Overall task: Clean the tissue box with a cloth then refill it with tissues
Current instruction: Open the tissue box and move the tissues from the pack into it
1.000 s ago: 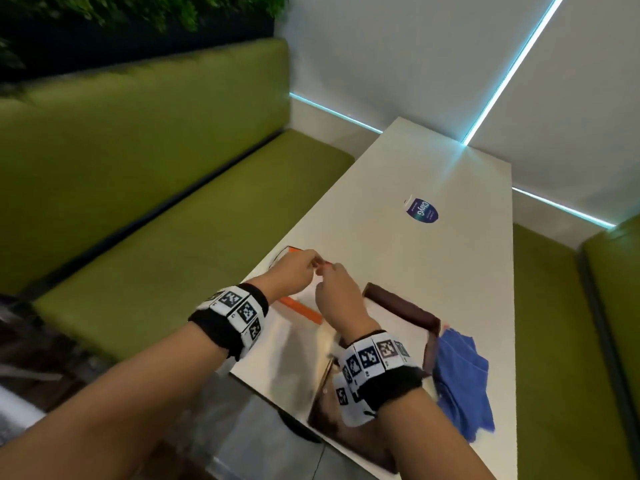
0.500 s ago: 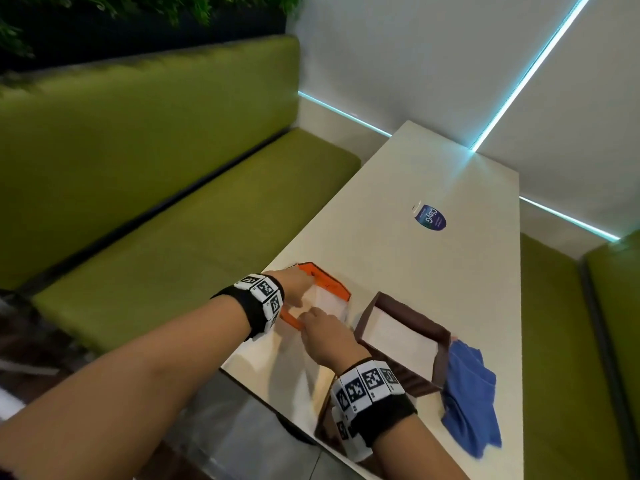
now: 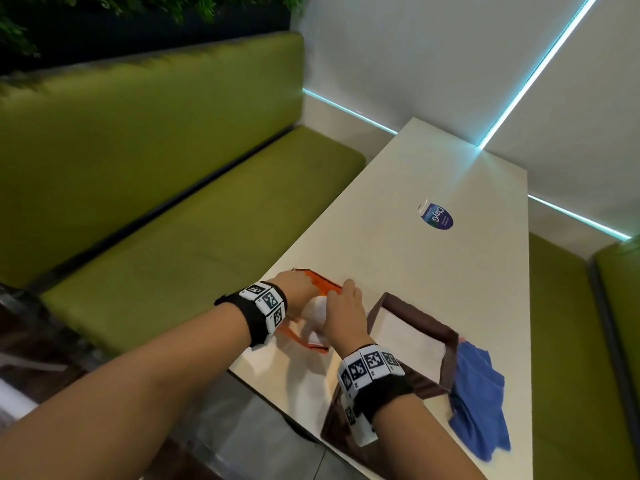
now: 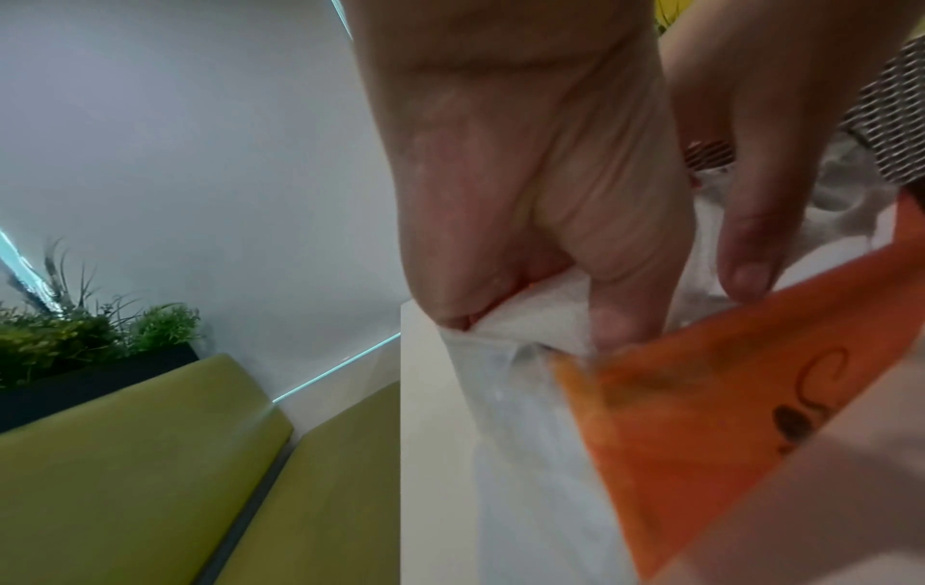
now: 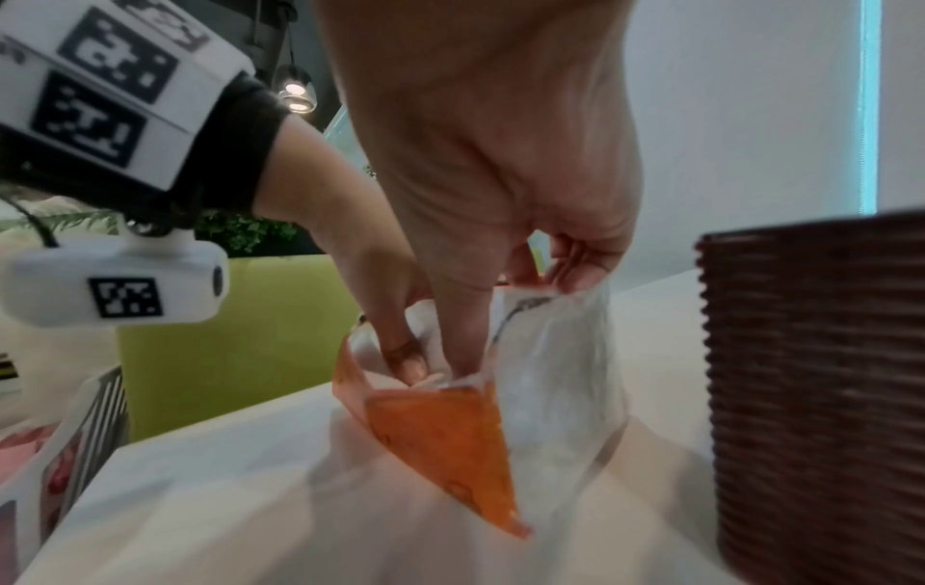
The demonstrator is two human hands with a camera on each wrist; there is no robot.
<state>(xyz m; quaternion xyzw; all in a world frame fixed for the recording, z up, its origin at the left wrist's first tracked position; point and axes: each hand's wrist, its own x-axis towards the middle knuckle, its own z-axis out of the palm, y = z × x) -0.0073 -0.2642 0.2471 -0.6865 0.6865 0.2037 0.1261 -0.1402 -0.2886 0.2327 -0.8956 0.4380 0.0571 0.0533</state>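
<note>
**Both hands at the mouth of the tissue pack, box waiting to the right**

The orange-and-clear tissue pack (image 3: 320,311) lies on the white surface (image 3: 433,271) near its front-left corner, its long axis running away from the person. Both hands meet over it. The left hand (image 3: 294,296) pinches the plastic edge and a fold of white tissue at the opening, fingers curled; the right hand (image 3: 343,317) likewise has its fingers dug into the mouth, nipping the clear film on the opposite side. So each grip is closed on the pack, apparently to spread it open.

The tissue box (image 3: 412,344), a brown ribbed container, stands just beside the pack on the right, its open top facing up. Something pale shows inside; whether that is a liner, the base or tissues I cannot tell. The right hand is the nearer one to it, so a stack drawn from the pack would travel rightward and down into the box.

The blue cloth (image 3: 479,400) lies crumpled against the box's far right side, untouched, which suggests the wiping is done. A round blue sticker (image 3: 436,217) sits farther up the surface, well apart.
</note>
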